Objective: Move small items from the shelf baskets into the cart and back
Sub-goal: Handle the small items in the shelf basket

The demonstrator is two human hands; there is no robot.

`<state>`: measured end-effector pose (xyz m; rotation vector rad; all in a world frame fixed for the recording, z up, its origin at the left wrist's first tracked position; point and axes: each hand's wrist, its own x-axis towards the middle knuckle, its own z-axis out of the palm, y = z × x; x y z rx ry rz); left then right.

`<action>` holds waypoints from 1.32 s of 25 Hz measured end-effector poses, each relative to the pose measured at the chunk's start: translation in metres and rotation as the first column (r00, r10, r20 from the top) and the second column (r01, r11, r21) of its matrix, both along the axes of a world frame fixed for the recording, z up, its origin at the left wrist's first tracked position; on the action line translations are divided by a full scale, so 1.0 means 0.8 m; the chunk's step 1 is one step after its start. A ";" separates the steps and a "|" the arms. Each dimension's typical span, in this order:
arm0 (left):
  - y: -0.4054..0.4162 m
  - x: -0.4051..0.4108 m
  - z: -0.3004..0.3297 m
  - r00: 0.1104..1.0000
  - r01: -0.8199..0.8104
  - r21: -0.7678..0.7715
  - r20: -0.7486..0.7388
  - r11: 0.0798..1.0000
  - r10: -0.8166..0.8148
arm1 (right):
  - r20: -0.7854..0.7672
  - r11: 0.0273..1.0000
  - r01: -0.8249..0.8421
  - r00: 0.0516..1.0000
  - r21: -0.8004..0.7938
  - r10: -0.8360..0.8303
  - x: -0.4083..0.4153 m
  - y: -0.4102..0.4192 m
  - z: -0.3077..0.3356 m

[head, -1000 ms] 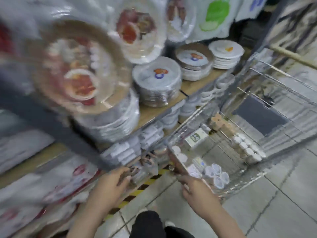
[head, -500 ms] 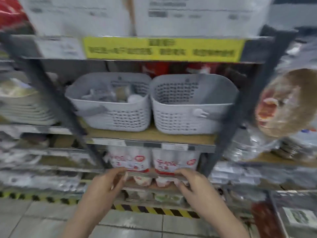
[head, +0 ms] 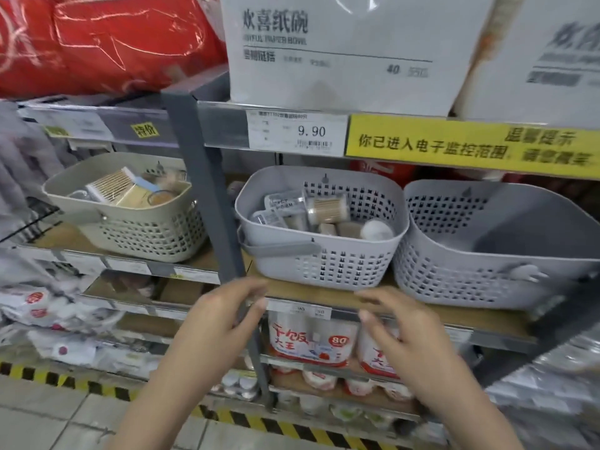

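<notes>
Now both of your hands are raised in front of the shelf edge, and both hold nothing. Your left hand (head: 224, 315) has the fingers loosely spread and a little bent, and it is in front of the grey shelf post (head: 207, 196). Your right hand (head: 401, 329) is spread in the same way, just below the wooden shelf board (head: 328, 292).

The thing that matters is the middle grey basket (head: 324, 254). It stands above and beyond your hands, almost in the gap between them. Its long side runs left to right, along the shelf. Inside it lie small items: a clear tube of toothpicks (head: 328, 209), some flat packets (head: 279, 211) and a white round lid (head: 376, 230). The tube lies on its side, with its long axis also left to right.

I judge that your right hand is a little nearer to these items, because the post stands between your left hand and the basket. The right grey basket (head: 493, 254) looks empty, as far as one can see into it. The beige basket (head: 126, 219), left of the post, also holds small boxes. The cart is not in view.
</notes>
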<state>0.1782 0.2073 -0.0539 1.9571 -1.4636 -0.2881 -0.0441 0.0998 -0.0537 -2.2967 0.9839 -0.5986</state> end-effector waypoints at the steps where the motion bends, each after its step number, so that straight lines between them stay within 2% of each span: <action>1: -0.017 0.003 0.012 0.999 0.043 -0.034 0.017 0.998 -0.042 | 0.027 0.999 0.029 0.999 -0.028 -0.028 0.001 -0.009 0.013; 6: -0.147 0.019 0.067 0.982 0.175 -0.132 0.088 0.976 -0.165 | 0.047 0.963 0.170 0.985 -0.210 -0.164 0.017 -0.091 0.071; 8: -0.208 0.027 0.070 0.974 0.192 -0.065 0.133 0.979 -0.182 | -0.075 0.963 0.155 0.982 -0.223 -0.175 0.033 -0.127 0.081; 9: -0.233 0.030 0.067 0.962 0.202 0.008 0.187 0.979 -0.200 | -0.216 0.966 0.120 0.961 -0.228 -0.171 0.044 -0.143 0.081; 11: -0.275 0.036 0.052 0.913 0.225 0.200 0.298 0.954 -0.278 | -0.517 0.981 0.038 0.846 -0.190 -0.133 0.064 -0.164 0.078; 12: -0.290 0.038 0.045 0.888 0.233 0.290 0.325 0.928 -0.325 | -0.600 0.991 0.025 0.794 -0.130 -0.099 0.072 -0.170 0.075; 14: -0.308 0.045 0.029 0.844 0.261 0.374 0.359 0.890 -0.399 | -0.667 0.999 0.044 0.744 0.001 -0.032 0.082 -0.174 0.068; 19: -0.315 0.048 0.015 0.739 0.198 0.373 0.550 0.907 -0.388 | -0.718 0.996 0.069 0.696 0.059 -0.006 0.092 -0.180 0.064; 20: -0.314 0.046 0.015 0.727 0.192 0.374 0.566 0.907 -0.388 | -0.708 0.995 0.091 0.706 0.048 -0.031 0.092 -0.177 0.063; 22: -0.308 0.044 0.025 0.774 0.200 0.384 0.503 0.901 -0.386 | -0.655 0.990 0.140 0.746 -0.020 -0.118 0.092 -0.169 0.067; 25: -0.287 0.041 0.047 0.925 0.240 0.326 0.210 0.915 -0.318 | -0.541 0.960 0.181 0.797 -0.212 -0.270 0.086 -0.148 0.082; 28: -0.252 0.044 0.064 0.986 0.161 0.093 -0.048 0.983 -0.157 | -0.274 0.896 0.325 0.870 -0.303 -0.409 0.075 -0.137 0.086; 31: -0.219 0.051 0.064 0.980 0.022 -0.084 -0.197 0.996 -0.038 | 0.103 0.912 0.401 0.914 -0.083 -0.393 0.061 -0.120 0.077; 33: -0.201 0.050 0.062 0.957 -0.007 -0.205 -0.284 0.979 -0.053 | 0.282 0.926 0.371 0.884 0.066 -0.374 0.051 -0.104 0.073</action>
